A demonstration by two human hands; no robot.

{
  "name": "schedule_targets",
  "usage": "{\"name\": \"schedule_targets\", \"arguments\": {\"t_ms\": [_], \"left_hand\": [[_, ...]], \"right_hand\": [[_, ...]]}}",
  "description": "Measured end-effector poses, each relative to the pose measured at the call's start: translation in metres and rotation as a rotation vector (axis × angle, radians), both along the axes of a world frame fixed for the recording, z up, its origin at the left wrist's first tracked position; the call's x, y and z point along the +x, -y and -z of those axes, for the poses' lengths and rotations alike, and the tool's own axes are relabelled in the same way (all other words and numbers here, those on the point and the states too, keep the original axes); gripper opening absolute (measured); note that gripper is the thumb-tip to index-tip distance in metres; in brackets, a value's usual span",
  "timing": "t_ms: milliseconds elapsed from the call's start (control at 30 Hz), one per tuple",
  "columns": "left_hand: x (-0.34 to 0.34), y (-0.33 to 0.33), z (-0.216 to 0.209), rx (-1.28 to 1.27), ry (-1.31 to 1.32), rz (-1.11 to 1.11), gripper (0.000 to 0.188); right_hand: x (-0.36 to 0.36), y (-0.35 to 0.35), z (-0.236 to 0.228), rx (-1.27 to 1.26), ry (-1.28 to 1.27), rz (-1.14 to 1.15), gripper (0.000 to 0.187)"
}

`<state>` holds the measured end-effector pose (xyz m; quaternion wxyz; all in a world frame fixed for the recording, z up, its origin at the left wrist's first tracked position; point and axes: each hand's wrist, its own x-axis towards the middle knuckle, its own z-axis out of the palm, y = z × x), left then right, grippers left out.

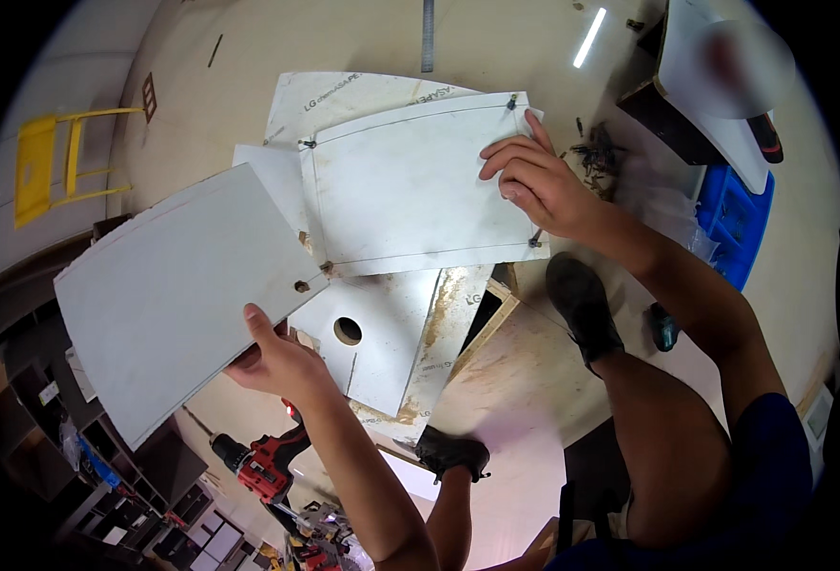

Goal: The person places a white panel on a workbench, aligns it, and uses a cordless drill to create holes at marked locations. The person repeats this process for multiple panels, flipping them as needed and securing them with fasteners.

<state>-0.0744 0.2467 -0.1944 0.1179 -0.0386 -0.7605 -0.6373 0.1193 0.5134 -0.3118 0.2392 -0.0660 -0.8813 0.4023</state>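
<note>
My left hand (282, 357) grips a plain white panel (173, 295) by its near right corner, thumb on top. The panel is tilted and has a small hole near that corner. My right hand (544, 186) rests with spread fingers on the right edge of a second white panel (401, 190). That panel has a curved far edge, pencil lines along its border and small dark fittings at its corners. Beneath it are more boards, among them a white board (382, 352) with a round hole.
A red cordless drill (263, 466) stands below my left hand. A metal ruler (428, 38) lies at the far side. Small dark screws (599, 157) and a blue tray (739, 219) are at the right. A yellow frame (44, 171) stands far left. My shoes flank the boards.
</note>
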Motion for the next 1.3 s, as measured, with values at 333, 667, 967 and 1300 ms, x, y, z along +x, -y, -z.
{"name": "schedule_targets", "arguments": {"t_ms": [333, 667, 967, 1300], "left_hand": [[-0.013, 0.004, 0.018, 0.006, -0.068, 0.094, 0.054], [-0.003, 0.006, 0.02, -0.068, -0.113, 0.122, 0.057], [0.03, 0.047, 0.028, -0.125, -0.169, -0.013, 0.062], [0.047, 0.092, 0.057, -0.142, -0.155, -0.012, 0.064]], "right_hand": [[-0.005, -0.023, 0.012, -0.348, -0.437, 0.341, 0.025], [-0.059, -0.028, 0.01, -0.886, -0.308, 0.451, 0.042], [-0.048, 0.026, 0.014, -0.896, -0.338, 0.387, 0.043], [-0.031, 0.043, 0.015, -0.732, -0.292, 0.269, 0.043]]}}
